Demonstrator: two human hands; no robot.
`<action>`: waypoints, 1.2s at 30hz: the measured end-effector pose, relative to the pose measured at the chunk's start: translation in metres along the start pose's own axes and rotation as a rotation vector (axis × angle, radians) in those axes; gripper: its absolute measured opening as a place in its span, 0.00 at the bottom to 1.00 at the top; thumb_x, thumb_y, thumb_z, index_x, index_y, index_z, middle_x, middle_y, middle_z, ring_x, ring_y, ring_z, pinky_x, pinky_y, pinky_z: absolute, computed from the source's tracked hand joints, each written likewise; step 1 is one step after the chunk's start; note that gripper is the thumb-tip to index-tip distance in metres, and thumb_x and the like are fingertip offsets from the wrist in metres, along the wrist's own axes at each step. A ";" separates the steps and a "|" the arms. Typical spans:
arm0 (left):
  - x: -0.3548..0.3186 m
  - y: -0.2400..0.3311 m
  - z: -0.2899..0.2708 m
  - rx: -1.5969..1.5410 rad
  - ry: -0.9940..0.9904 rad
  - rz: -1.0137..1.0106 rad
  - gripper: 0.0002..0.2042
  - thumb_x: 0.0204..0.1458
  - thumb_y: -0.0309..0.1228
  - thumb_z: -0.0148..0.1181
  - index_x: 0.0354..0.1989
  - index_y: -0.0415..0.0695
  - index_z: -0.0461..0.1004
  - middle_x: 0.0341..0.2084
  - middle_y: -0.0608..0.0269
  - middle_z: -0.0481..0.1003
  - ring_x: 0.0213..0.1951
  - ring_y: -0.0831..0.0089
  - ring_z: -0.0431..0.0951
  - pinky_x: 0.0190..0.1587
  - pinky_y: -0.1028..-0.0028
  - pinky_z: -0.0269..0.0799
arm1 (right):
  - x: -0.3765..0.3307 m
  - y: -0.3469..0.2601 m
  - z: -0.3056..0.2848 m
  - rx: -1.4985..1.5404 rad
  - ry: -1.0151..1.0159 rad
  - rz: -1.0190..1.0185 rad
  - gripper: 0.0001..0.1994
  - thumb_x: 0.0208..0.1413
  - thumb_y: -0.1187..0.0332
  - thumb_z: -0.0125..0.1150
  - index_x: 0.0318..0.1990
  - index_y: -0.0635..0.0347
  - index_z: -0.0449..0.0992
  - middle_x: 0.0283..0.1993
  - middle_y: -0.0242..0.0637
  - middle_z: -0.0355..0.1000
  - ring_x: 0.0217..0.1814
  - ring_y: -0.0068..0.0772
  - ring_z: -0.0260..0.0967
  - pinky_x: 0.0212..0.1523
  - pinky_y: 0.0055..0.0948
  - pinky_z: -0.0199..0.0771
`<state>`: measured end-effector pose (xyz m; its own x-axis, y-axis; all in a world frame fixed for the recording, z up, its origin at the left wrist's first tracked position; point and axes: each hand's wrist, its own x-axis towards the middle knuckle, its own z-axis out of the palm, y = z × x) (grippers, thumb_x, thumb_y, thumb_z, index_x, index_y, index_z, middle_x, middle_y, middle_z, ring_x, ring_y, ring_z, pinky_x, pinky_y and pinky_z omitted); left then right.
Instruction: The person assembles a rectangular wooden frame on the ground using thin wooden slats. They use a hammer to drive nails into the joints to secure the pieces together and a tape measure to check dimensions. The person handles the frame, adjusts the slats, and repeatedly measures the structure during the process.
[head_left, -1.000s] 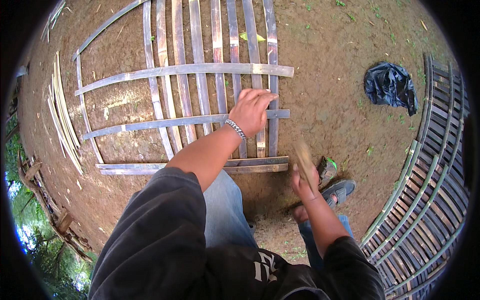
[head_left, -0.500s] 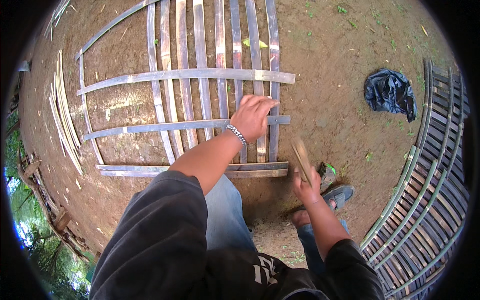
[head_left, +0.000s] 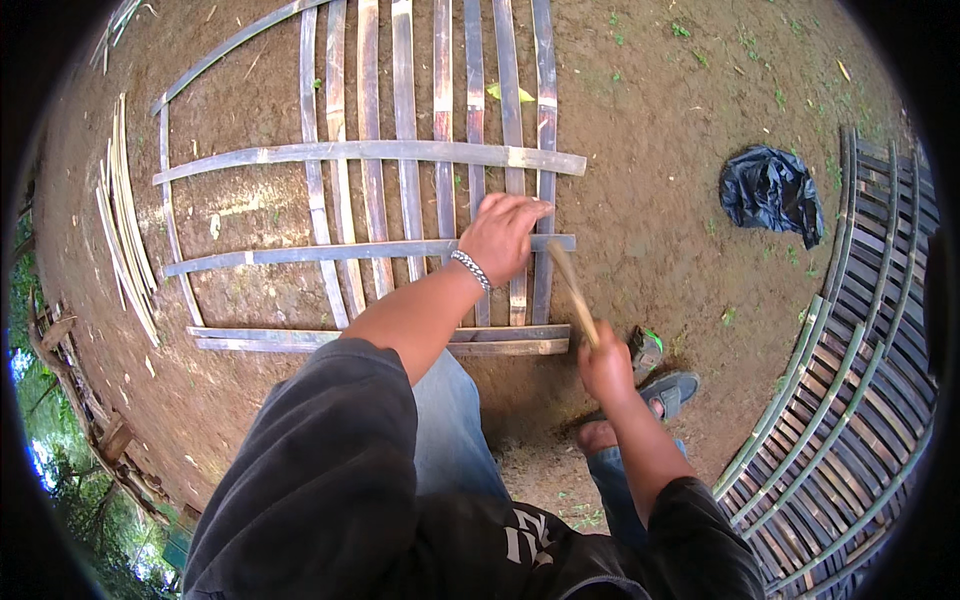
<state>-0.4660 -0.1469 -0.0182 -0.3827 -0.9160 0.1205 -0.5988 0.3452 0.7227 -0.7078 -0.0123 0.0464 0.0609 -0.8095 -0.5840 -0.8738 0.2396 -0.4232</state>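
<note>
A lattice of flat bamboo slats (head_left: pixel 380 152) lies on bare brown earth in front of me. My left hand (head_left: pixel 503 236), with a metal bracelet on the wrist, rests palm down on the slats where the right-hand uprights cross the middle horizontal slat (head_left: pixel 300 252). My right hand (head_left: pixel 604 365) grips a short wooden stick (head_left: pixel 572 288) that slants up toward the lattice's right edge, its tip close to the left hand. My dark sleeves and jeans fill the lower middle.
A finished woven bamboo panel (head_left: pixel 850 400) curves along the right. A crumpled black plastic bag (head_left: pixel 772 192) lies on the ground at the upper right. Loose thin bamboo strips (head_left: pixel 125 240) lie at the left. My sandalled foot (head_left: pixel 660 392) is beside the right hand.
My right hand has swung the stick up and leftward toward the lattice's right edge. My left hand has stayed pressed on the slats.
</note>
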 end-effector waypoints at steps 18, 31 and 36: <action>-0.003 0.005 -0.005 -0.035 -0.005 -0.022 0.25 0.46 0.17 0.49 0.56 0.43 0.72 0.50 0.53 0.76 0.56 0.56 0.72 0.64 0.56 0.59 | 0.008 0.106 -0.054 -0.155 0.556 0.306 0.31 0.51 0.64 0.73 0.63 0.55 0.68 0.55 0.52 0.69 0.58 0.58 0.66 0.58 0.52 0.67; 0.008 0.007 -0.059 -0.008 0.319 -0.149 0.13 0.48 0.21 0.59 0.44 0.42 0.79 0.48 0.52 0.78 0.54 0.53 0.75 0.62 0.54 0.65 | 0.063 -0.040 -0.051 0.091 0.410 -0.171 0.24 0.52 0.67 0.70 0.59 0.52 0.75 0.58 0.44 0.71 0.60 0.51 0.67 0.61 0.46 0.66; 0.009 -0.064 -0.131 0.424 0.240 -0.249 0.24 0.51 0.34 0.66 0.58 0.47 0.71 0.61 0.50 0.69 0.66 0.52 0.64 0.70 0.53 0.55 | 0.105 -0.067 -0.048 0.091 0.340 -0.204 0.26 0.55 0.67 0.67 0.63 0.50 0.72 0.64 0.41 0.68 0.65 0.49 0.65 0.64 0.43 0.66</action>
<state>-0.3384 -0.2040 0.0256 -0.0513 -0.9844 0.1682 -0.9009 0.1183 0.4176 -0.6657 -0.1393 0.0467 0.0520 -0.9727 -0.2262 -0.8134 0.0902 -0.5747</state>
